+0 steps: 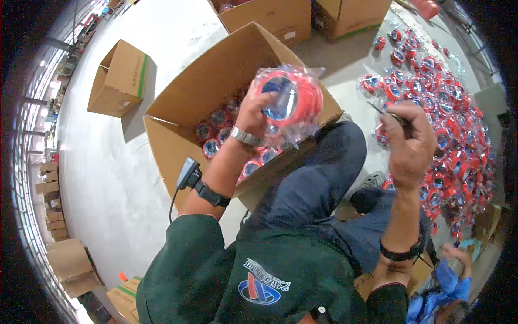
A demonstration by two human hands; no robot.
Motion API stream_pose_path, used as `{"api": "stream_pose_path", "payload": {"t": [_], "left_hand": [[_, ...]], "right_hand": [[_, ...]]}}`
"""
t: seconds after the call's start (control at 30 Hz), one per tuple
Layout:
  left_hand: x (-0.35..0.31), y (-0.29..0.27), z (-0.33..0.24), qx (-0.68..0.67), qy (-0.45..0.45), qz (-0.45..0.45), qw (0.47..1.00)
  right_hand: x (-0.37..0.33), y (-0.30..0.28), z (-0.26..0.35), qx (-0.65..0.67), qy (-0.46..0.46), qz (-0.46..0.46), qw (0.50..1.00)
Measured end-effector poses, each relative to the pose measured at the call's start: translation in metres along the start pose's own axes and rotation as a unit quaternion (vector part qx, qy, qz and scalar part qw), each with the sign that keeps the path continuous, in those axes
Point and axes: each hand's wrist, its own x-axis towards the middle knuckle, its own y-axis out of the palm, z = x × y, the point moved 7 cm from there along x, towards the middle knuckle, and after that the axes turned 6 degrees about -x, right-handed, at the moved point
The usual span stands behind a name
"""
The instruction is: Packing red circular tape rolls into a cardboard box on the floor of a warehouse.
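Note:
My left hand (251, 114) holds up a red ring-shaped item (309, 100) in clear plastic wrap, dark blue inside, with the thumb at its centre opening. The item is above an open cardboard box (208, 81). Inside that box lie several similar wrapped red rings (210, 147). Over to the right, my right hand (409, 146) is closed around a small slim tool (376, 108) with a thin dark tip. Most of the tool is hidden in the fingers, so its exact kind is unclear. The two hands are well apart.
A large heap of wrapped red rings (448, 135) spreads over the floor at right. Cardboard boxes stand at the back (270, 19) and at the left (121, 75). My bent leg (307, 167) is beside the open box. A co-worker in blue (440, 289) is at lower right.

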Motion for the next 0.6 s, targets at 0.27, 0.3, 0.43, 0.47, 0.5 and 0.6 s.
{"api": "stream_pose_path", "payload": {"t": [0.27,0.3,0.43,0.47,0.5,0.6], "left_hand": [[-0.033,0.069,0.005,0.177,0.023,0.037,0.983],[-0.033,0.073,0.008,0.167,0.019,0.040,0.985],[-0.028,0.098,0.013,0.387,0.121,0.111,0.907],[-0.029,0.103,0.017,0.382,0.116,0.128,0.908],[-0.034,0.110,0.014,0.473,0.137,0.128,0.861],[-0.040,0.091,0.009,0.495,0.193,0.145,0.835]], "right_hand": [[-0.018,0.032,0.064,-0.087,-0.189,0.110,0.972],[-0.022,0.034,0.067,-0.134,-0.213,0.104,0.962],[-0.047,0.040,0.049,-0.322,-0.249,0.234,0.883],[-0.051,0.038,0.039,-0.335,-0.236,0.230,0.883],[-0.057,0.039,0.035,-0.302,-0.244,0.226,0.893],[-0.052,0.004,0.034,-0.110,-0.169,0.113,0.973]]}}
